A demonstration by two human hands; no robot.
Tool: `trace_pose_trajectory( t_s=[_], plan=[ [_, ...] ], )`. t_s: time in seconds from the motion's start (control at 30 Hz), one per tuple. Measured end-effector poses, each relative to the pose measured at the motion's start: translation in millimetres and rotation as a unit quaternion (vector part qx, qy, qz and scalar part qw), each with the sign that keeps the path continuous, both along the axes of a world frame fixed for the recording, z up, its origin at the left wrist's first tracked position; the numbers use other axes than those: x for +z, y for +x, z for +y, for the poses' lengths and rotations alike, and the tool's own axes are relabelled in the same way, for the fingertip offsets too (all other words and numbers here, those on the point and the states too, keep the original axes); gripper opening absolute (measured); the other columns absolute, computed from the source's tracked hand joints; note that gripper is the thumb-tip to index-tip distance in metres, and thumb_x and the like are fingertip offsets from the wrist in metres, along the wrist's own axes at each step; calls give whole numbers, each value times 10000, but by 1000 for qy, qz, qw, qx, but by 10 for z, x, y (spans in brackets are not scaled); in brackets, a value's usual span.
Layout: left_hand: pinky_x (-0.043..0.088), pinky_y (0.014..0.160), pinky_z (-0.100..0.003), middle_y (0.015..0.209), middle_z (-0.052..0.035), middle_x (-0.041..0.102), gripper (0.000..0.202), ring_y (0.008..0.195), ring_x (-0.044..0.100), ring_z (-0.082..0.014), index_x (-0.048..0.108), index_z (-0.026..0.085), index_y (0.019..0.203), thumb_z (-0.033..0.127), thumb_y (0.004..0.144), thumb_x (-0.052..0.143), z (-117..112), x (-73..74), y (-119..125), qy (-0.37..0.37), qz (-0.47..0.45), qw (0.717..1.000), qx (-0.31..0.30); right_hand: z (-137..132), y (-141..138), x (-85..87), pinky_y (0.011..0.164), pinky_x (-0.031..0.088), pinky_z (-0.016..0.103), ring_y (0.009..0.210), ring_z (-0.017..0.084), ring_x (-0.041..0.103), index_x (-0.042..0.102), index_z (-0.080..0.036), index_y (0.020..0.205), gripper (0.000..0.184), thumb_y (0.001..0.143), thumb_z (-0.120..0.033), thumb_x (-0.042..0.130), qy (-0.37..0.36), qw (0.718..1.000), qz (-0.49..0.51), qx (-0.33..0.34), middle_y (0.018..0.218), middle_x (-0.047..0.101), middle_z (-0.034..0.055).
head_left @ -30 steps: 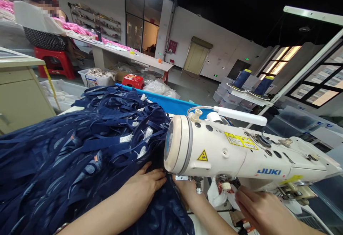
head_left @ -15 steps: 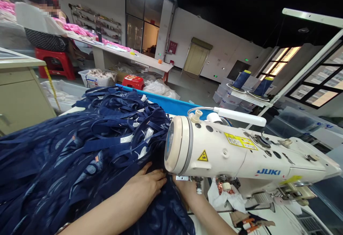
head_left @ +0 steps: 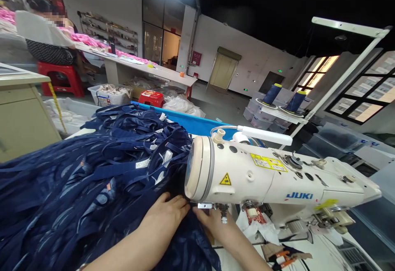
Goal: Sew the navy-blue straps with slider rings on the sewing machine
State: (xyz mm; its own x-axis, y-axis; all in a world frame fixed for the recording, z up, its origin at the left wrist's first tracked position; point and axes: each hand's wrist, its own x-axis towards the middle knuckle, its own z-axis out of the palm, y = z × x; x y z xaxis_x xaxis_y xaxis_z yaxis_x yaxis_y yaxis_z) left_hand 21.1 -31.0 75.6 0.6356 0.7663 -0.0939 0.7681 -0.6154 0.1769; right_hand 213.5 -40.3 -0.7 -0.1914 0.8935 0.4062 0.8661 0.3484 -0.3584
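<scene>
A large heap of navy garments (head_left: 101, 172) with straps and small white labels lies to the left of a white JUKI sewing machine (head_left: 277, 180). My left hand (head_left: 168, 213) presses curled fingers on a dark navy garment (head_left: 188, 246) just left of the machine's needle end. Opposite it, my right hand (head_left: 212, 221) reaches under the machine head and holds the edge of the same garment. Its fingertips are close to those of my left hand and partly hidden by the presser parts (head_left: 224, 213). The needle and stitching spot cannot be seen.
Orange-handled snips (head_left: 283, 258) lie on the machine bed at right. Two navy thread cones (head_left: 271, 96) stand on a rack behind. A blue cloth edge (head_left: 197, 116) borders the heap. A person (head_left: 46, 32) sits on a red stool at far left.
The view has shifted slightly, so the machine appears a little further left. Both hands stay at the needle end on the navy garment, with my left fingers drawn in a little more.
</scene>
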Motion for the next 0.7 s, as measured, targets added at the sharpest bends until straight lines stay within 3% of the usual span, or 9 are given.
trace_pose_trajectory(
  t_s=[0.17,0.27,0.4,0.47,0.57,0.63,0.7],
  plan=[
    [493,843,-421,1008,-111,700,400,1008,625,-277,689,203,1028,5,827,407,-45,16,102,54,8,997,48,-145,-10,-53,719,550,351,726,249,668,684,-203,1011,253,911,-385,540,35,996,-78,-8,815,707,75],
    [525,802,-396,1074,-132,684,485,1015,623,-285,670,186,1104,-40,794,373,-20,-39,154,69,33,996,37,-154,-91,-34,722,544,379,720,267,666,666,-179,1027,247,941,-308,474,70,987,-138,-41,827,700,111],
    [520,867,-400,1147,-149,658,636,1058,609,-288,648,150,1166,-113,731,266,28,-42,99,78,92,993,-19,-139,-244,-11,757,522,348,778,236,668,649,-250,976,190,876,-179,504,59,993,-88,-49,897,701,50],
    [515,878,-429,1118,-154,663,636,1019,617,-298,655,131,1156,-109,731,248,40,28,6,86,103,991,-7,-145,-267,-16,723,525,318,736,209,665,645,-273,951,180,833,-172,553,43,995,-79,-33,854,697,8],
    [516,865,-462,1064,-130,675,566,972,615,-302,673,157,1125,-56,774,283,57,152,-154,78,84,992,44,-159,-178,-3,676,525,303,705,202,660,655,-275,1033,259,847,-155,520,49,992,-120,7,866,703,32],
    [484,921,-486,1126,-121,659,518,1075,575,-317,677,196,1129,-6,789,343,75,187,-242,70,62,994,49,-151,-70,35,703,521,300,764,205,668,654,-283,1112,345,870,-127,463,41,992,-118,31,922,712,59],
    [419,1004,-514,1236,-108,616,530,1211,498,-327,662,246,1168,26,769,392,95,168,-309,62,40,996,43,-118,19,80,782,515,304,848,205,669,659,-280,1131,320,893,-178,471,4,999,-42,23,942,715,60]
  ],
)
